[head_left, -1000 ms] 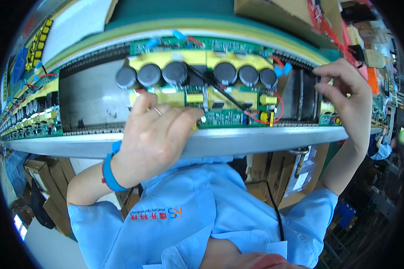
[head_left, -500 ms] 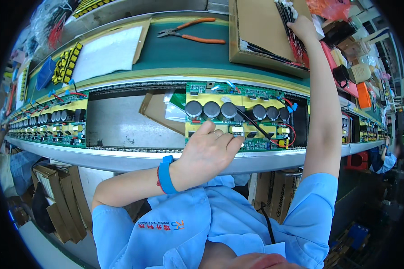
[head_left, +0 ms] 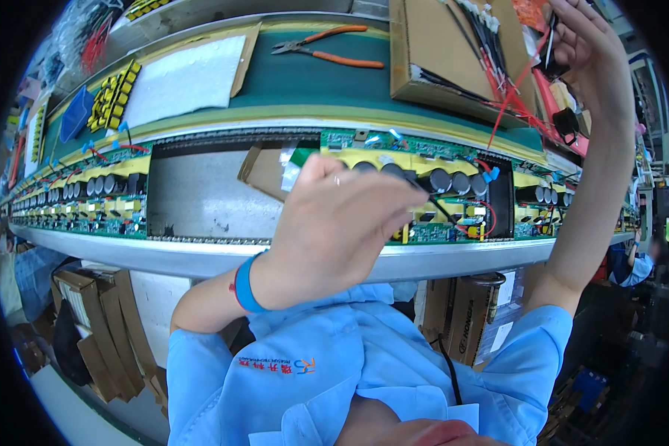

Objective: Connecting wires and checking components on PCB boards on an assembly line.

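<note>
My left hand (head_left: 342,215), with a ring and a blue wrist strap (head_left: 250,284), hovers over the left part of a green circuit board (head_left: 431,156). Its fingers point right, slightly apart, with nothing visible in them; the palm side is hidden. The board carries yellow tape, black cylindrical capacitors (head_left: 439,181) and a black lead (head_left: 446,214). At the upper right, my right hand (head_left: 583,41) is raised beside the cardboard box (head_left: 442,44), its fingers pinched on a red and black wire lead (head_left: 549,43). Red strands trail down from there toward the bench.
More wire leads (head_left: 490,44) lie in the box. Orange-handled cutters (head_left: 327,48) rest on the green mat, near a white foam sheet (head_left: 189,78) and yellow-black parts (head_left: 114,97). Further boards (head_left: 82,197) line the conveyor rail. A metal-floored gap (head_left: 201,193) lies left of my board.
My right hand has risen out of the box to the right, drawing the wire lead with it. My left hand has lifted, and its fingers have straightened.
</note>
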The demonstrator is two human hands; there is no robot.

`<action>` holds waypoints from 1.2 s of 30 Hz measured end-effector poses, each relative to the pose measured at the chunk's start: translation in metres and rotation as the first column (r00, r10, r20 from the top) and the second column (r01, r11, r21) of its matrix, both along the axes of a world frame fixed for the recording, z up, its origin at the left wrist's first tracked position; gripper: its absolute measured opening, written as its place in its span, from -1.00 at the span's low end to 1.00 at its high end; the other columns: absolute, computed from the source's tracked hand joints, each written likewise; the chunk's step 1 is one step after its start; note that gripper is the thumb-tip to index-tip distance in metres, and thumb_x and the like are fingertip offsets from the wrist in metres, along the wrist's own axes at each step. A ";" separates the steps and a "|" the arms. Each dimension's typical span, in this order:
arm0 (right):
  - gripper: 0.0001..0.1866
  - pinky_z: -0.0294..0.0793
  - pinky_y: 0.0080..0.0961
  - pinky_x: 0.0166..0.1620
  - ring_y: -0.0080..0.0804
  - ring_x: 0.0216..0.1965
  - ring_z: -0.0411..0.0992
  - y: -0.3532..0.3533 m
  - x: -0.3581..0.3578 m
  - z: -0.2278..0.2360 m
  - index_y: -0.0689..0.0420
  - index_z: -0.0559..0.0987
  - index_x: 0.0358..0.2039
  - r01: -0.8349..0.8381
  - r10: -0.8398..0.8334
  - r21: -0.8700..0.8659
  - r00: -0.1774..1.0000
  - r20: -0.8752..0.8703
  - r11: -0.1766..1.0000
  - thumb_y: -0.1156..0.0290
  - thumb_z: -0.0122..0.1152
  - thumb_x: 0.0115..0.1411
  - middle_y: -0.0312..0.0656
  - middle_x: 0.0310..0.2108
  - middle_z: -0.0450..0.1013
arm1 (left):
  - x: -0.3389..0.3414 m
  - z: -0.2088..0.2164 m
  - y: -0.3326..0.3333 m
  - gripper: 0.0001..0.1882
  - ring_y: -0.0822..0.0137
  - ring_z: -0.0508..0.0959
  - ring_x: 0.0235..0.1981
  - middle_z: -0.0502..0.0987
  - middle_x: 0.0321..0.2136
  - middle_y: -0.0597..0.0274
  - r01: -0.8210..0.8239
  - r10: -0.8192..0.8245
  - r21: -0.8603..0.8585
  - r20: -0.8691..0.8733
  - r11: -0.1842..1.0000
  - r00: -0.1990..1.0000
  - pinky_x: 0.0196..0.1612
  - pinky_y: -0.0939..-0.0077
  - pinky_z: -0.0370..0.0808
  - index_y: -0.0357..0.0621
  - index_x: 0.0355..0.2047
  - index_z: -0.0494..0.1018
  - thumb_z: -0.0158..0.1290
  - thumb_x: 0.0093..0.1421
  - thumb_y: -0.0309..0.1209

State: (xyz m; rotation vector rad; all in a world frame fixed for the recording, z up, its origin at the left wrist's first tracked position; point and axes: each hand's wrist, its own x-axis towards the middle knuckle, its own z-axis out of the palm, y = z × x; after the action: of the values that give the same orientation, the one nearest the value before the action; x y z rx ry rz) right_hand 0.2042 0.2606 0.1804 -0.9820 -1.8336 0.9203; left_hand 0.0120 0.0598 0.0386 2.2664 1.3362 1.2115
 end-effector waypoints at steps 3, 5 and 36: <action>-0.82 0.45 -0.76 -0.64 -0.61 -0.72 0.43 -0.054 -0.015 -0.018 0.24 0.49 -0.36 -0.227 0.235 -0.123 0.970 0.056 0.966 0.40 0.25 0.17 -0.22 -0.62 0.47 | -0.002 0.004 0.006 -0.69 0.52 0.49 -0.41 0.60 -0.14 0.16 0.122 -0.031 -0.155 0.488 0.980 0.873 -0.26 0.59 0.41 -0.28 0.03 0.45 0.03 0.28 -0.49; -0.64 0.25 -0.86 -0.58 -0.77 -0.59 0.32 -0.070 -0.009 -0.041 0.20 0.48 -0.15 -0.362 0.395 -0.248 0.914 0.094 0.898 0.19 0.27 0.19 -0.34 -0.44 0.44 | 0.004 0.012 0.008 -0.63 0.53 0.46 -0.44 0.57 -0.07 -0.01 0.375 0.013 -0.280 0.816 0.884 0.578 -0.36 0.66 0.45 -0.40 0.10 0.36 -0.03 0.34 -0.45; -0.65 0.50 -0.46 -0.39 -0.30 -0.46 0.53 -0.178 0.011 -0.124 0.27 0.57 -0.11 -0.441 0.446 -0.074 0.867 0.224 0.895 0.69 0.17 0.03 -0.05 -0.38 0.54 | -0.034 -0.011 -0.029 -0.76 0.36 0.52 -0.46 0.57 -0.43 0.19 0.072 -0.108 0.163 0.221 0.984 0.969 -0.44 0.59 0.40 -0.23 -0.39 0.57 0.26 -0.15 -0.60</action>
State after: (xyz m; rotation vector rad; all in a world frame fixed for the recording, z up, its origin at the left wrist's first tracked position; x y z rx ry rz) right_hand 0.2149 0.0822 0.0564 -0.7109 -2.3173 1.1331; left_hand -0.0220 0.0308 0.0273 2.1778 1.0781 1.5378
